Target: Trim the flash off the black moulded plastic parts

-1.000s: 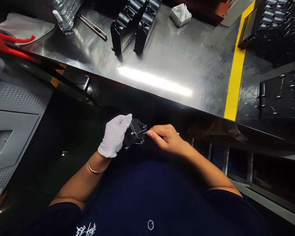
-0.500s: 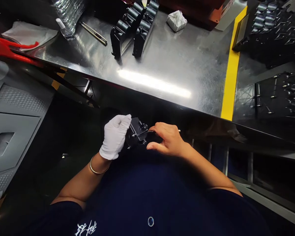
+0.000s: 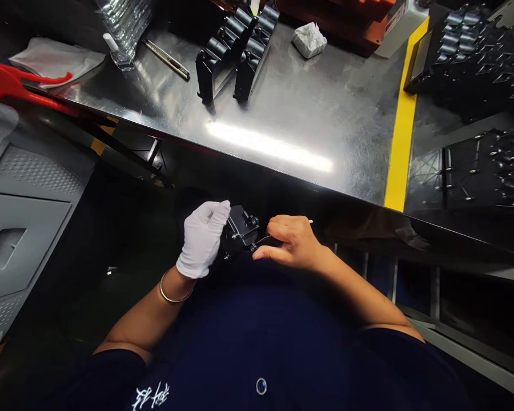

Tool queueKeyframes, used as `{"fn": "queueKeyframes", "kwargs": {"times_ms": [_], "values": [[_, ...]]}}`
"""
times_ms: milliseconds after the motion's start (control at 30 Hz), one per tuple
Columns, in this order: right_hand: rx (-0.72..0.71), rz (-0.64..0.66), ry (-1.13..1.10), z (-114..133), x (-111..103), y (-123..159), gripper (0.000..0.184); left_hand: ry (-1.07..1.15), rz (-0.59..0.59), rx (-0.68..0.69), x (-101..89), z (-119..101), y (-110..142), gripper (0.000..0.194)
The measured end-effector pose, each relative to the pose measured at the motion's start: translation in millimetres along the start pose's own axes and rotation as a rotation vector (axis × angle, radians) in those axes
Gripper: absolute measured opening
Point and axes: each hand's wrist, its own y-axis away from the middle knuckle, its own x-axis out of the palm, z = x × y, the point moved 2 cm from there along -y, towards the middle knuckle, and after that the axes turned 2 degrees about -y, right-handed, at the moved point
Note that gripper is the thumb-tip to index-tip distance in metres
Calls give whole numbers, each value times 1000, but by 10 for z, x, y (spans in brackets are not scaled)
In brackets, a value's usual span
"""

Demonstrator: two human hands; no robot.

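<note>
In a white glove, my left hand (image 3: 201,238) is closed on the left edge of a black moulded part (image 3: 243,224) with small knobs and pins, held in front of my body below the bench edge. My bare right hand (image 3: 292,241) is closed around a thin tool (image 3: 263,238). Its slim metal tip points at the part's lower right corner, and a pale end shows beyond the knuckles. Most of the tool is hidden in the fingers, so its exact kind cannot be told. My right thumb reaches close to the part's lower knob.
On the metal bench (image 3: 300,131) stand two black ribbed parts (image 3: 216,68), a white wrapped bundle (image 3: 309,40), a pen-like tool (image 3: 167,59) and a small bottle (image 3: 119,54). Yellow tape (image 3: 400,137) crosses it; stacked black parts (image 3: 466,63) lie beyond. A grey plastic bin (image 3: 29,211) is left.
The thin tool's tip has moved down from the part's right edge to its lower right corner. My right fingers have curled in a little; my left hand keeps its hold.
</note>
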Motion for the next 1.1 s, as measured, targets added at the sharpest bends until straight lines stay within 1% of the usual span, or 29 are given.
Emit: {"fn": "queueKeyframes", "kwargs": {"times_ms": [133, 300, 467, 533, 633, 700, 800, 1000, 1100], "values": [[50, 3, 11, -25, 2, -2, 66, 11, 12, -3, 4, 3, 5, 37], [30, 131, -92, -56, 0, 5, 65, 14, 58, -11, 16, 32, 24, 33], [46, 68, -42, -63, -12, 1, 66, 36, 100, -68, 37, 53, 24, 36], [39, 75, -36, -61, 5, 1, 66, 50, 103, -71, 42, 55, 19, 39], [0, 89, -105, -68, 36, 11, 63, 65, 102, -58, 41, 62, 16, 39], [-21, 58, -150, -81, 42, 20, 61, 68, 103, -53, 36, 69, 18, 37], [-30, 2, -135, -88, 23, 28, 60, 56, 97, -50, 31, 76, 23, 36], [-53, 65, -14, -21, 5, 7, 63, 49, 81, -63, 54, 68, 25, 38], [-69, 69, -13, -7, 16, 0, 63, 47, 88, -51, 65, 58, 27, 38]]}}
